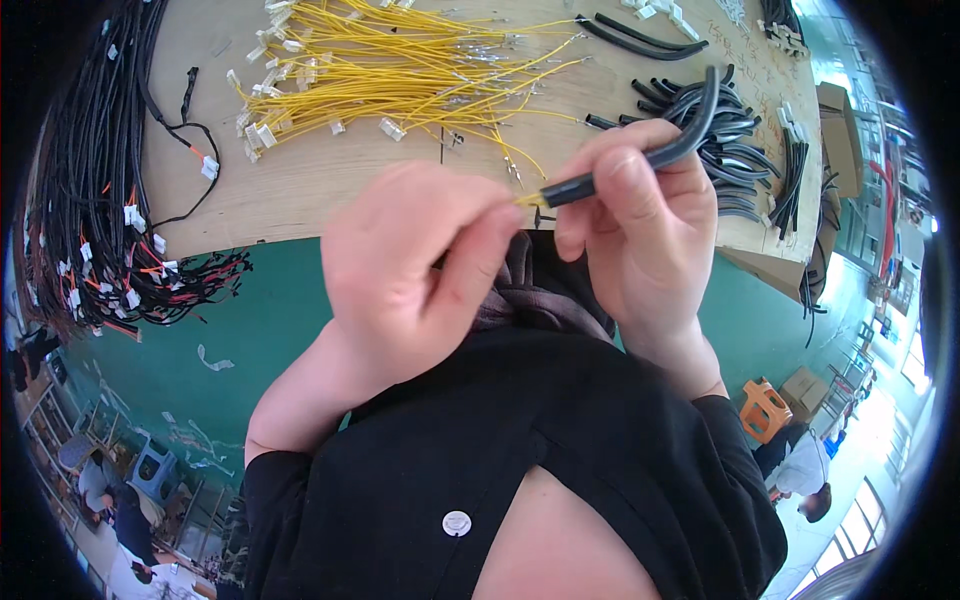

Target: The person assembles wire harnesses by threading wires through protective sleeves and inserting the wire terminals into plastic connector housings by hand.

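Note:
Between my hands, above the table's near edge, is a curved black tube (690, 142) about as thick as a finger. My right hand (645, 200) grips it between thumb and fingers, its far end bending up past the knuckles. My left hand (420, 260) is closed in a pinch on thin yellow wires (530, 199) at the tube's open left end. The wires meet the tube mouth; how far they reach inside is hidden. Beyond my hands lies a spread pile of yellow wires (390, 95) with white connectors at their left ends and metal terminals at their right.
Several black tubes (735, 150) lie heaped at the right, with two longer tubes (640, 38) at the far side. Black cable harnesses (95, 170) with white connectors hang over the table's left edge. An orange stool (765, 410) stands on the floor at right; other people are in the background.

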`<control>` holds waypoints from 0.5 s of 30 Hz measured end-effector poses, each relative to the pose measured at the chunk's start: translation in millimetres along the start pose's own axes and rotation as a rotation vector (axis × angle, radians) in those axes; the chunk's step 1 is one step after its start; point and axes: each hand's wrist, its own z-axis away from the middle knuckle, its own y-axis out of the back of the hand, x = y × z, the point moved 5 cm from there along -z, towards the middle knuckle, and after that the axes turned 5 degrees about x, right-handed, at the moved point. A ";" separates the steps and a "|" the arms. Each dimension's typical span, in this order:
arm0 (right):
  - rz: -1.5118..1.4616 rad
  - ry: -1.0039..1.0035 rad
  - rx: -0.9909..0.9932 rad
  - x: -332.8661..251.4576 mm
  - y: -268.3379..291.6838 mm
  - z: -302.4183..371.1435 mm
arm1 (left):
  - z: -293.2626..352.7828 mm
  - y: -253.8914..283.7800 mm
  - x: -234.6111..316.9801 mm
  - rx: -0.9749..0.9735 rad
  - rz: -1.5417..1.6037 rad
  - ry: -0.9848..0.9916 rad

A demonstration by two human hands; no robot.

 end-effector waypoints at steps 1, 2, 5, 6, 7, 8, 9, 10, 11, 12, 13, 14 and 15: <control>0.048 -0.004 0.008 1.1 -2.0 1.6 | 0.1 -1.2 5.4 -0.005 -0.066 -0.126; 0.095 -0.007 0.017 1.9 -3.0 2.4 | 0.5 -2.0 6.5 -0.003 -0.066 -0.126; 0.114 0.032 0.027 1.7 -3.2 1.7 | -0.7 -2.8 2.5 -0.011 -0.059 -0.074; 0.115 0.033 0.026 1.9 -2.5 0.5 | -3.9 -4.5 0.6 -0.053 -0.089 -0.170; 0.037 0.022 0.025 2.0 -1.0 -1.3 | -4.8 -5.6 0.8 -0.095 -0.118 -0.265; -0.040 0.011 0.025 1.9 0.1 -2.7 | -2.8 -2.8 1.3 -0.094 -0.118 -0.267; -0.084 0.015 0.035 0.4 0.8 -4.0 | -0.3 -1.5 -5.7 -0.142 -0.034 -0.072; -0.083 0.016 0.033 0.1 1.9 -4.7 | 2.1 -2.5 -13.6 -0.189 0.051 0.122; 0.037 0.059 0.020 -1.7 2.5 -5.2 | 0.6 -2.5 -13.5 -0.187 0.051 0.121; 0.156 0.099 0.008 -3.2 1.7 -4.5 | -0.6 -4.3 -8.3 -0.241 -0.021 0.026; 0.189 0.112 -0.039 -3.4 -2.5 -2.9 | -1.2 -6.4 -3.6 -0.294 -0.092 -0.069; 0.188 0.111 -0.040 -4.1 -3.0 -2.2 | -2.8 -7.4 -2.9 -0.293 -0.094 -0.068; 0.232 0.123 -0.066 -5.0 -4.7 -2.4 | -4.7 -9.5 -0.9 -0.297 -0.117 -0.112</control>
